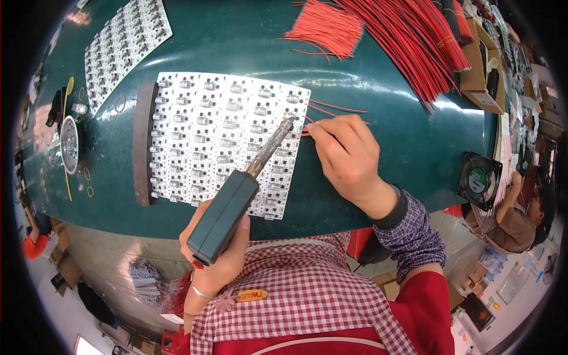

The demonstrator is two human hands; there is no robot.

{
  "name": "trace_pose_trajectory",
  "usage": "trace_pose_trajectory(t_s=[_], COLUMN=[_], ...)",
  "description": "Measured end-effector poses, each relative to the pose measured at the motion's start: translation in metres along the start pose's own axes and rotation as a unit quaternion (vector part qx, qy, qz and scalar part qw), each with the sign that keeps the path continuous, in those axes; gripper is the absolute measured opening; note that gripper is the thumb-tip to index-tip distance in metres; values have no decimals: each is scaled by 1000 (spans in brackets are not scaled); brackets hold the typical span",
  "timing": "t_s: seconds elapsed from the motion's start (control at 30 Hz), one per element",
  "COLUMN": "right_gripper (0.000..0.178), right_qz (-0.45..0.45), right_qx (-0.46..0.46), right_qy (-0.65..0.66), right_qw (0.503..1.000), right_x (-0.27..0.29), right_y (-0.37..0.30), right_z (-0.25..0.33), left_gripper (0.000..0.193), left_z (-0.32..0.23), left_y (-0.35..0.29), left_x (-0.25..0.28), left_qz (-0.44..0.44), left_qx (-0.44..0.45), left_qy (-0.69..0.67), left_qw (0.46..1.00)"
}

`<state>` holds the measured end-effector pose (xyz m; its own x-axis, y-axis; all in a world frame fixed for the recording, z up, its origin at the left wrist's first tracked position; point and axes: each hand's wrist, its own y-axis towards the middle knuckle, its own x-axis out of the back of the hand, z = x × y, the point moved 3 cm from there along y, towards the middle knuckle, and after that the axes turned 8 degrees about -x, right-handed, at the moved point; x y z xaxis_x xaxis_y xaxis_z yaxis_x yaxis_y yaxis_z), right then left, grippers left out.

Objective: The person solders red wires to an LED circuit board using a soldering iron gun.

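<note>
My left hand (229, 259) is wrapped round the dark green body of a soldering gun (223, 213). Its long, crusted metal tip slants up to the right and rests at or just over the upper right part of a white circuit board panel (188, 133). Rows of small silvery cylinders and black parts cover that panel. At the panel's right edge my right hand (350, 160) is closed in a pinch on a red wire (307, 128), whose end lies near the gun's tip. Further red wires (340, 109) stick out from the same edge, just above my fingers.
A dark bar (144, 145) lies along the panel's left edge. Beyond are a second panel (127, 50), a small round dish (69, 145), short red wires (325, 28) and long red wires (408, 47). A cardboard box (482, 74) and black fan (479, 180) stand right; a co-worker (509, 219) sits beyond.
</note>
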<state>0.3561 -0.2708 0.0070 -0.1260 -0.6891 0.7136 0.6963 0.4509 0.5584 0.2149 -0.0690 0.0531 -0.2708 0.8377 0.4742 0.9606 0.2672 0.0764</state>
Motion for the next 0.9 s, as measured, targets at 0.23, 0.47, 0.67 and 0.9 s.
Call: trace_pose_trajectory(t_s=[0.23, 0.47, 0.67, 0.9], right_gripper=[32, 34, 34, 33], right_qz=[43, 57, 62, 59], right_qx=[-45, -48, -48, -41], right_qy=[19, 25, 24, 13], right_qw=[998, 997, 997, 997], right_x=[0, 2, 1, 0], right_y=[0, 1, 0, 0], right_z=[-1, 0, 0, 1], left_gripper=[20, 15, 14, 12], left_z=[-9, -6, -9, -13], left_y=[9, 10, 11, 11], left_x=[-6, -10, -10, -11], left_qz=[28, 37, 48, 42], left_qx=[-4, 1, -7, -5], left_qy=[-1, -5, 16, 6], left_qw=[1000, 999, 999, 999])
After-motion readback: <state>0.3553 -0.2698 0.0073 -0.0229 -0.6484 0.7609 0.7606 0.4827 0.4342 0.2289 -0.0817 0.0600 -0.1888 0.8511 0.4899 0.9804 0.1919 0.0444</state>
